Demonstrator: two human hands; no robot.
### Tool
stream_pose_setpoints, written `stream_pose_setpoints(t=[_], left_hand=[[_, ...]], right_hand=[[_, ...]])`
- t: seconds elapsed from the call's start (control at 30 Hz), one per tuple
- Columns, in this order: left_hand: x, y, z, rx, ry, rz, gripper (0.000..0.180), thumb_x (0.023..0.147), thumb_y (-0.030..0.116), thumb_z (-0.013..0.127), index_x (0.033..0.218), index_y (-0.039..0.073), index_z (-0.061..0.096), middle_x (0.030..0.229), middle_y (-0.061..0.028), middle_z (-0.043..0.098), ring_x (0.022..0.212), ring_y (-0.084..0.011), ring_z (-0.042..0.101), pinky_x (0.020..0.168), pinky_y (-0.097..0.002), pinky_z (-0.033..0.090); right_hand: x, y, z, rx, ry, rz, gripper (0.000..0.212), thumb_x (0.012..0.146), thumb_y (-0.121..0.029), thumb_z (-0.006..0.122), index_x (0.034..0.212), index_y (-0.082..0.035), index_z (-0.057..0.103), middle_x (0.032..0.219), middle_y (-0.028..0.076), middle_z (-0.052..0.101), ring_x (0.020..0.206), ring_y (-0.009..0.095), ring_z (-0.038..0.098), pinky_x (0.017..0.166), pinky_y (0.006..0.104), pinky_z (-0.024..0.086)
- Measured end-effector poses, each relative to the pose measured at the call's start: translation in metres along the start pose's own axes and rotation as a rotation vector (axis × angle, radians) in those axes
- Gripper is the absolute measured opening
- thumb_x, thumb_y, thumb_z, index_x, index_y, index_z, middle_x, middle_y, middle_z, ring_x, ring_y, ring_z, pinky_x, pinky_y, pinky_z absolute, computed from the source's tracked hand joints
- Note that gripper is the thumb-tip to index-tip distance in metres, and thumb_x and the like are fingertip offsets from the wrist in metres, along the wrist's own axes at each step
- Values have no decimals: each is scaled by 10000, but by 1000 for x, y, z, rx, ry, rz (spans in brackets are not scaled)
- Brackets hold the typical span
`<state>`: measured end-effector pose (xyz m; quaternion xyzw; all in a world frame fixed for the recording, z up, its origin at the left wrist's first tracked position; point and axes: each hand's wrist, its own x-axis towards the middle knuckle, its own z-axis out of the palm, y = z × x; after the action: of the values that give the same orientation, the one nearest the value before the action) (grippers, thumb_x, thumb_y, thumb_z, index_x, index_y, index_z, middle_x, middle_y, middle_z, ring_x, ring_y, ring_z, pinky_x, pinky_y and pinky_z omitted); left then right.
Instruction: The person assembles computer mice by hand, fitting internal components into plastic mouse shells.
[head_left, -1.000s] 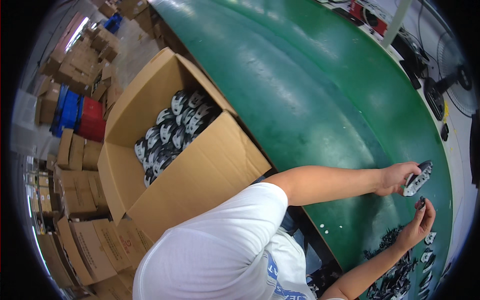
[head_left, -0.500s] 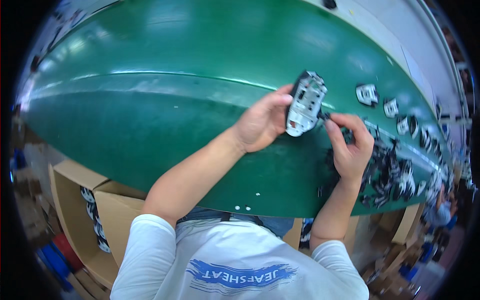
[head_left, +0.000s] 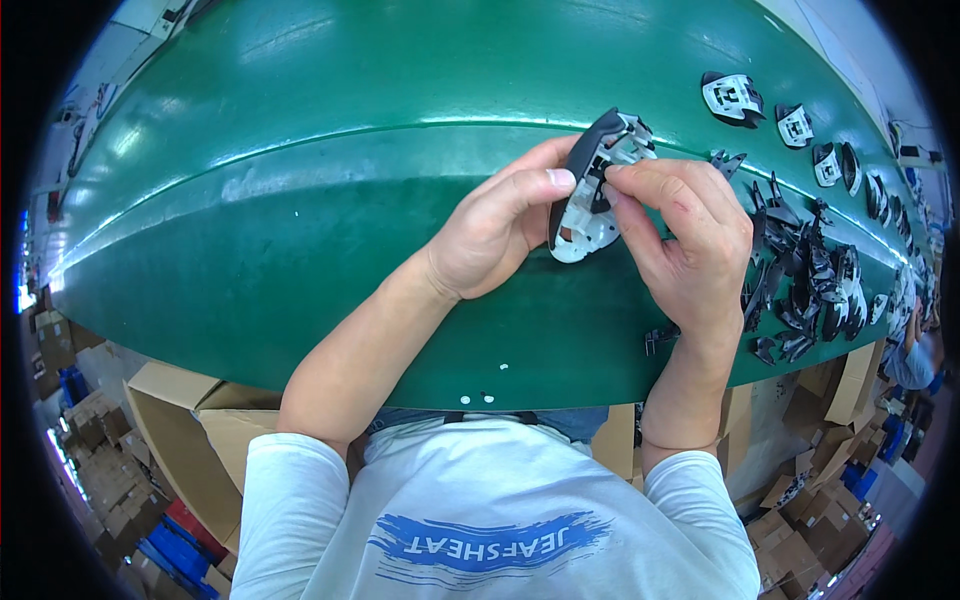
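Note:
My left hand (head_left: 490, 228) grips a plastic shell (head_left: 580, 232), shaped like a computer mouse cover, by its black outer side. The shell is tilted, with its white inner frame turned toward my right hand (head_left: 692, 228). Thumb and forefinger of that hand are pinched on a small black plastic part (head_left: 601, 203), pressed against the inside of the frame. The fingertips partly cover this part, so I cannot tell how it sits there. Both hands are above the green table (head_left: 350, 260).
Right of my right hand lies a heap of black plastic parts (head_left: 795, 260). Beyond it, several black-and-white shells (head_left: 733, 98) form a row along the far right. Small white bits (head_left: 488, 399) lie at the near edge. An open cardboard box (head_left: 180, 430) stands below the table at left.
My right hand has brought the small black part from beside the shell onto its white inner side. The shell has tipped more onto its edge and moved slightly left.

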<state>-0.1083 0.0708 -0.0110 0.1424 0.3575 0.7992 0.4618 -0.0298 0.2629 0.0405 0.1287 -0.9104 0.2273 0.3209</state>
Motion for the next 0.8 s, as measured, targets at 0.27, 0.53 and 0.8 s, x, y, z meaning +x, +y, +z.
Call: stream_pose_setpoints(t=[0.27,0.53,0.8], left_hand=[[-7,-2,7,12,59,11,640,1082,360,508,1619,24,420,1461,-85,613,1296,-176,613,1103,-373,502],[-7,-3,9,-90,33,59,609,1093,349,485,1608,28,446,1429,-84,633,1286,-176,610,1110,-376,487],[-6,-6,9,-176,4,53,529,1140,293,448,1597,26,451,1399,-67,650,1238,-156,647,1080,-368,524]], right_hand=[[-1,-10,10,40,22,84,211,782,0,869,949,-74,762,890,54,757,777,253,723,694,376,556],[0,-10,8,30,21,144,196,801,-6,864,950,-73,756,902,60,763,783,263,726,691,375,559],[-2,-13,7,7,-41,127,183,803,-10,849,935,-81,744,868,53,731,730,259,673,658,376,525]])
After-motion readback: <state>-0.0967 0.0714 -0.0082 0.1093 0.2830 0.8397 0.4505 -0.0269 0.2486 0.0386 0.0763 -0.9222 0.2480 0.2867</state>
